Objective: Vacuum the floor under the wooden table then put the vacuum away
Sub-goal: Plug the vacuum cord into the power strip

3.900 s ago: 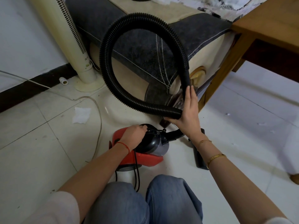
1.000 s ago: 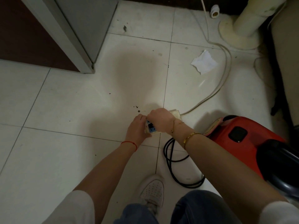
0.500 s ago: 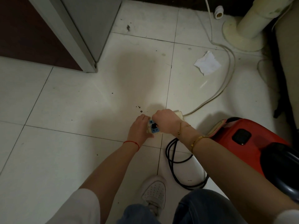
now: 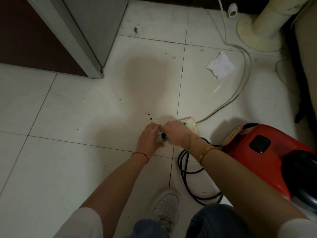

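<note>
The red and black vacuum point(image 4: 257, 152) sits on the tiled floor at the right. Its black cord point(image 4: 186, 177) lies in loops by my foot and runs up under my right wrist. A cream power strip point(image 4: 189, 123) with blue sockets lies on the floor in front of me. My left hand point(image 4: 148, 140) holds the strip's near end, fingers curled round its edge. My right hand point(image 4: 176, 134) is curled over the middle of the strip where the cord ends; the plug itself is hidden under the fingers. The wooden table is out of view.
The strip's pale cable point(image 4: 241, 79) curves off toward the fan base point(image 4: 257, 36) at the top right. A crumpled tissue point(image 4: 221, 65) lies on the tiles. A grey door frame point(image 4: 80, 40) stands at the top left. My white shoe point(image 4: 167, 206) is below the hands.
I have turned from the hose and sofa to the floor strip. Over the last second both hands stay on the strip, the right hand shifting slightly across it.
</note>
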A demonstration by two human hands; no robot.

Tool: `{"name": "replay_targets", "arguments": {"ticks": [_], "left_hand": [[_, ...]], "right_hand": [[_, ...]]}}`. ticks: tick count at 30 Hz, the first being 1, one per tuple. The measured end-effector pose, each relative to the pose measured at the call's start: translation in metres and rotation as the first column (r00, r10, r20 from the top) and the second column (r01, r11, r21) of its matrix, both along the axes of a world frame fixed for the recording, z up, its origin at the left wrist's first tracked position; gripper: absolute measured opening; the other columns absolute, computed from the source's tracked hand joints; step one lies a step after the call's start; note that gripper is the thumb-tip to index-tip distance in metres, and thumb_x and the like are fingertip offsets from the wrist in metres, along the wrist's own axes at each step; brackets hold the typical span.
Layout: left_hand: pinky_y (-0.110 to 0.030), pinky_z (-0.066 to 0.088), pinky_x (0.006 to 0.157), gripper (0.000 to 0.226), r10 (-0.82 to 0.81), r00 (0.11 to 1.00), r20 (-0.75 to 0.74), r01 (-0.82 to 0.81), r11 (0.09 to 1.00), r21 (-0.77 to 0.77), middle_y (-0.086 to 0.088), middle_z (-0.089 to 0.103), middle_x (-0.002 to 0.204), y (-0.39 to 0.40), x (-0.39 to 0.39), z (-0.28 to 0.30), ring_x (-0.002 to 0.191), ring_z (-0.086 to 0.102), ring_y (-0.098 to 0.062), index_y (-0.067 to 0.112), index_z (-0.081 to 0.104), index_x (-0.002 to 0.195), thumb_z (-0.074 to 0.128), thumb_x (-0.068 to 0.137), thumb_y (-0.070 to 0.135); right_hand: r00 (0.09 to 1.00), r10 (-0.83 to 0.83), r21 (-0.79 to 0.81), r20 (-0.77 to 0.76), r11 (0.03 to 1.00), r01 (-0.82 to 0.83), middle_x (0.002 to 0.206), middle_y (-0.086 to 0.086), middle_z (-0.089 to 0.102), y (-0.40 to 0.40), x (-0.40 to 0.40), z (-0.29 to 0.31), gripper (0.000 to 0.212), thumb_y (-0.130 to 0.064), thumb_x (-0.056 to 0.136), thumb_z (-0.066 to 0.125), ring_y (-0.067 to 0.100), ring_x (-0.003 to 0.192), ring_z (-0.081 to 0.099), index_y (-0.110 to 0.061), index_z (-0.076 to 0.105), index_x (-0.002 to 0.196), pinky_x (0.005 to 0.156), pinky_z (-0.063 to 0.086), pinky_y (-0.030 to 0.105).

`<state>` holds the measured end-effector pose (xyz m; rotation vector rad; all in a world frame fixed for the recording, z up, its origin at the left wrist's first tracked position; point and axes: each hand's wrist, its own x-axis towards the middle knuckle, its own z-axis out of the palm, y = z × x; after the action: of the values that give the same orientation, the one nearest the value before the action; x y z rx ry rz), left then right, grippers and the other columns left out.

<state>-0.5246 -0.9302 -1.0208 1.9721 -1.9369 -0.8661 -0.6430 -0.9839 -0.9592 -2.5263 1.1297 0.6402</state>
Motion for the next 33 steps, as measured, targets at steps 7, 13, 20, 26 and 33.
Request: {"name": "replay_targets", "arguments": {"ticks": [7, 13, 20, 26, 33], "left_hand": [[-0.027, 0.042, 0.089, 0.069, -0.130, 0.986, 0.100, 0.129, 0.992, 0.012, -0.003, 0.050, 0.122, 0.004, 0.001, 0.007, 0.115, 0.047, -0.019, 0.011, 0.049, 0.127, 0.081, 0.070, 0.034], [-0.029, 0.026, 0.113, 0.055, -0.239, 0.946, 0.220, 0.260, 0.963, -0.075, -0.011, 0.028, 0.152, -0.009, -0.010, 0.050, 0.139, 0.029, -0.022, 0.005, 0.029, 0.147, 0.046, 0.095, 0.012], [-0.028, 0.042, 0.104, 0.046, -0.523, 0.829, 0.195, 0.555, 0.731, -0.398, -0.012, 0.054, 0.132, -0.020, -0.114, 0.124, 0.120, 0.054, -0.023, 0.000, 0.053, 0.131, 0.060, 0.085, 0.005], [-0.027, 0.029, 0.113, 0.049, -0.689, 0.718, 0.099, 0.657, 0.624, -0.423, -0.007, 0.041, 0.145, 0.005, -0.198, 0.152, 0.132, 0.040, -0.018, 0.010, 0.039, 0.144, 0.045, 0.095, 0.014], [-0.022, 0.013, 0.117, 0.054, -0.719, 0.670, 0.187, 0.739, 0.622, -0.258, -0.003, 0.017, 0.157, 0.025, -0.229, 0.151, 0.144, 0.016, -0.012, 0.008, 0.021, 0.151, 0.034, 0.100, 0.020]], "right_hand": [[0.982, -0.133, 0.022, 0.130, 0.991, 0.131, 0.111, 0.012, 0.061, 0.003, -0.015, -0.004, 0.034, -0.032, 0.092, 0.056, 0.028, 0.102, 0.059, -0.009, 0.056, 0.117, 0.077, 0.042, 0.033], [0.776, -0.398, -0.066, 0.490, 0.870, 0.488, 0.110, 0.008, 0.063, 0.009, -0.080, 0.058, 0.047, -0.045, 0.096, 0.045, 0.025, 0.103, 0.056, -0.012, 0.054, 0.128, 0.088, 0.043, 0.034], [0.593, -0.456, -0.280, 0.664, 0.584, 0.762, 0.109, 0.008, 0.063, 0.056, -0.174, 0.128, 0.030, -0.024, 0.094, 0.052, 0.027, 0.103, 0.056, -0.010, 0.058, 0.120, 0.090, 0.044, 0.035], [0.670, -0.326, -0.539, 0.667, 0.409, 0.736, 0.110, 0.006, 0.061, 0.122, -0.228, 0.185, 0.028, -0.013, 0.092, 0.054, 0.025, 0.103, 0.056, -0.009, 0.058, 0.119, 0.088, 0.046, 0.035], [0.750, -0.394, -0.615, 0.531, 0.430, 0.661, 0.114, 0.008, 0.062, 0.167, -0.274, 0.187, 0.031, -0.024, 0.092, 0.060, 0.024, 0.107, 0.058, -0.007, 0.059, 0.118, 0.092, 0.045, 0.033]]}}
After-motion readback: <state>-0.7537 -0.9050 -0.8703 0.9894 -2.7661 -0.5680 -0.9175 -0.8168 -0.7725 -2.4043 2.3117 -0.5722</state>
